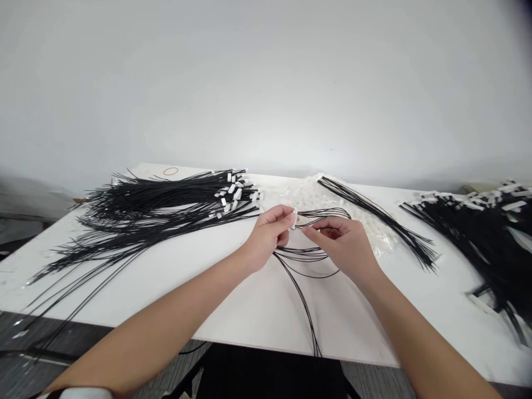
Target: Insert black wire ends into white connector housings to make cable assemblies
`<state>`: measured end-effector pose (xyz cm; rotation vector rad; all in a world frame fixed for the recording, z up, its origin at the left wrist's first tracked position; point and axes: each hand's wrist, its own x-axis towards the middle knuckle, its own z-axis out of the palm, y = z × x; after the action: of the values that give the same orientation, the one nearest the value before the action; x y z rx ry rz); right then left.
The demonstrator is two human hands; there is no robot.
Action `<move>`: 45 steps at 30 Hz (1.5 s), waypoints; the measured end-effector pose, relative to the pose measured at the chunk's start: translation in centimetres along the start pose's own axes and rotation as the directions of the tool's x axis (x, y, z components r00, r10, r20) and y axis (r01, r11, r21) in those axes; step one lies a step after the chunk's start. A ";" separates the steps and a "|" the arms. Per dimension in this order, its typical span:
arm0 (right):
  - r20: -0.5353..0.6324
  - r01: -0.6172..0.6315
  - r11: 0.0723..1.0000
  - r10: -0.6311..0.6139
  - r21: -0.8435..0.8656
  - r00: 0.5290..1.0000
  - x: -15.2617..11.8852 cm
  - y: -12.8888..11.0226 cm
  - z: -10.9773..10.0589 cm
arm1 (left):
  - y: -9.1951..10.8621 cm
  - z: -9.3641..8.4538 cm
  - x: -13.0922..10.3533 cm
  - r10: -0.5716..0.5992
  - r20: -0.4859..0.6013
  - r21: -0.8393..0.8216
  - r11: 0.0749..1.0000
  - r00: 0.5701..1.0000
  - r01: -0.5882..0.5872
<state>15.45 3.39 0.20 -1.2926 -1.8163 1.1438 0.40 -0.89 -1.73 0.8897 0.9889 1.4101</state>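
Observation:
Over the middle of the table, my left hand [272,233] pinches a small white connector [295,218] between thumb and fingers. Several thin black wires [324,213] run out of its right side, loop round and pass back under my hands. Their loose ends [305,310] hang down toward the table's front edge. Close beside the connector on the right, my right hand [338,238] is closed, thumb and index finger pinching a black wire near the connector's face. Whether that wire's tip is inside the connector, I cannot tell.
A heap of black wires with white connectors [166,199] covers the table's left. Behind my hands lies a clear bag of white parts [311,191], with a bundle of black wires [378,219] across it. More black cables [477,238] pile up at right. A rubber band [170,171] lies far left.

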 end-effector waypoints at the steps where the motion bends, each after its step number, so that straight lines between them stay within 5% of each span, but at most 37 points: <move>1: -0.012 0.003 1.000 -0.002 0.002 1.000 0.0 0.0 0.1 | 0.0 0.0 0.0 -0.004 -0.004 -0.004 1.000 1.000 0.004; 6: -0.044 0.044 0.999 -0.045 -0.032 0.998 -0.1 0.0 -0.1 | 0.3 0.0 0.0 -0.042 -0.026 -0.023 0.999 0.999 0.041; 10: -0.167 0.182 0.971 -0.207 -0.156 0.964 0.1 0.3 -0.7 | 0.6 -0.3 0.1 -0.100 -0.075 -0.055 0.994 0.992 0.096; 12: -0.276 0.321 0.887 -0.417 -0.333 0.866 0.3 0.7 -0.9 | 0.7 -0.5 0.3 -0.126 -0.101 -0.080 0.990 0.987 0.118; 14: -0.317 0.459 0.710 -0.672 -0.535 0.670 0.5 1.0 -1.1 | 0.7 -0.7 0.4 -0.139 -0.124 -0.107 0.986 0.982 0.126; 16: -0.222 0.599 0.509 -0.844 -0.618 0.488 0.5 1.3 -1.1 | 0.6 -0.8 0.6 -0.159 -0.146 -0.131 0.981 0.976 0.140; 19: 0.085 0.810 0.311 -0.912 -0.497 0.402 0.0 1.4 -0.7 | 0.6 -0.8 0.6 -0.199 -0.170 -0.154 0.973 0.965 0.174; 22: 0.371 0.881 0.302 -0.821 -0.365 0.435 -0.7 1.5 0.1 | 0.6 -0.7 0.6 -0.208 -0.187 -0.150 0.972 0.960 0.181; 25: 0.471 0.857 0.373 -0.720 -0.357 0.510 -1.2 1.8 1.0 | 0.6 -0.6 0.5 -0.214 -0.199 -0.146 0.972 0.956 0.187; 35: 0.404 0.655 0.641 -0.518 -0.401 0.754 -1.5 1.2 1.5 | 0.6 -0.6 0.4 -0.210 -0.197 -0.140 0.973 0.958 0.184; 39: 0.402 0.379 0.901 -0.275 -0.209 0.873 -1.3 0.5 1.0 | 0.5 -0.6 0.5 -0.211 -0.209 -0.137 0.973 0.955 0.184; 42: 0.542 0.002 0.995 -0.056 0.100 0.839 -1.0 -0.1 0.2 | 0.5 -0.6 0.5 -0.215 -0.216 -0.133 0.973 0.953 0.189; 45: 0.668 -0.263 0.912 -0.016 0.315 0.744 -0.7 -0.4 -0.8 | 0.5 -0.6 0.5 -0.230 -0.215 -0.142 0.969 0.949 0.203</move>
<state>16.24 2.92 0.89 -0.8199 -1.8172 2.1305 -0.36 -0.39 -1.44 0.5189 1.1279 1.3870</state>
